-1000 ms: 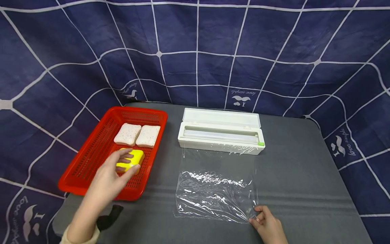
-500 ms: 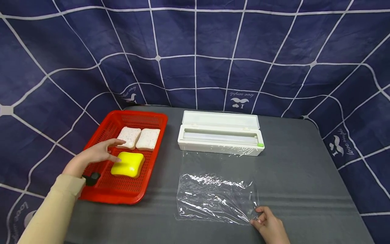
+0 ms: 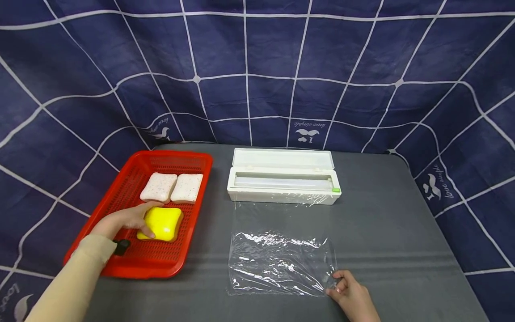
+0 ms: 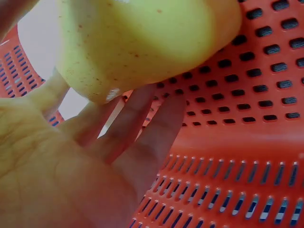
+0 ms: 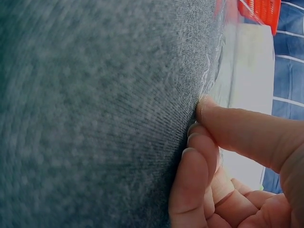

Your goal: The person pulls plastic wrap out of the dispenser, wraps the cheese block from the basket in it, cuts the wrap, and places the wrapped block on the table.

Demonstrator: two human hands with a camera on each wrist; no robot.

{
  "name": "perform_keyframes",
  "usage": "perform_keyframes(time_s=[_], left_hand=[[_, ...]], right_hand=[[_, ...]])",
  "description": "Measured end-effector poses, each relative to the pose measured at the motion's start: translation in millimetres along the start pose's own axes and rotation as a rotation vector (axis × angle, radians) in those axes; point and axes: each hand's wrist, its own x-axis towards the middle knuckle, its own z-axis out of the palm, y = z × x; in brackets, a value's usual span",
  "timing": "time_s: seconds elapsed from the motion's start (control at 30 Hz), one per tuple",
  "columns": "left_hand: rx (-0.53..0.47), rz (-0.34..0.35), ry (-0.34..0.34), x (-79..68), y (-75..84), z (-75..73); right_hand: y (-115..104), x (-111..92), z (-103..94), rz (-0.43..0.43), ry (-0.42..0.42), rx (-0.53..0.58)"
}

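Note:
A yellow, rounded block with brown specks (image 3: 162,223) lies in the red basket (image 3: 154,273). My left hand (image 3: 128,219) holds it from its left side, thumb at the near edge and a finger along the far edge. In the left wrist view the fingers (image 4: 159,123) reach past the lower edge of the yellow block (image 4: 137,42). A clear sheet of plastic wrap (image 3: 277,268) runs from the white dispenser box (image 3: 283,197) toward me over the grey table. Its near right corner is pinched between thumb and fingers of my right hand (image 3: 352,297).
Two white speckled blocks, one on the left (image 3: 158,188) and one on the right (image 3: 187,188), lie side by side at the back of the basket. The dispenser's lid (image 3: 283,158) stands raised. A dark blue curtain (image 3: 265,49) hangs behind the grey table (image 3: 386,223).
My left hand pulled back left from over the yellow block, then came in from the side and took hold of it. The right hand keeps its pinch on the wrap.

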Motion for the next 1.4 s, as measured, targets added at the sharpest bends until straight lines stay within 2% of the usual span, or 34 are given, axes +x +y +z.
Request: perform_keyframes(time_s=[0.17, 0.4, 0.47, 0.57, 0.73, 0.87, 1.0, 1.1, 1.2, 1.4], left_hand=[[-0.019, -0.009, -0.004, -2.5, -1.0, 0.8], [0.045, 0.056, 0.101, -11.0, 3.6, -2.0], [0.064, 0.078, 0.153, -19.7, 7.4, -6.1], [0.089, 0.124, 0.276, -35.0, 18.7, -12.3], [0.075, 0.161, 0.463, -63.5, 53.7, -11.6], [0.059, 0.179, 0.578, -80.3, 89.6, 5.0], [0.024, 0.304, 0.681, -89.3, 120.9, 30.4], [-0.018, 0.359, 0.695, -90.2, 144.5, 52.0], [-0.053, 0.384, 0.683, -84.9, 166.8, 75.5], [-0.078, 0.449, 0.637, -58.0, 199.1, 119.4]], right_hand=[[-1.6, 0.9, -1.0, -0.009, 0.007, 0.014], [0.5, -0.2, -0.2, -0.015, 0.034, 0.026], [0.7, -0.1, 0.2, -0.015, 0.031, 0.025], [0.5, 0.5, 0.5, -0.002, 0.026, 0.02], [-0.6, 0.6, 0.4, -0.005, 0.026, 0.015], [-0.6, 0.5, 0.4, 0.0, 0.031, 0.011], [-0.2, 1.3, 0.0, -0.003, 0.026, -0.001], [0.2, 1.7, -0.1, -0.014, 0.027, -0.006], [-0.6, 1.3, -0.6, -0.018, 0.03, -0.005], [-1.8, 0.0, -1.4, -0.017, 0.031, 0.003]])
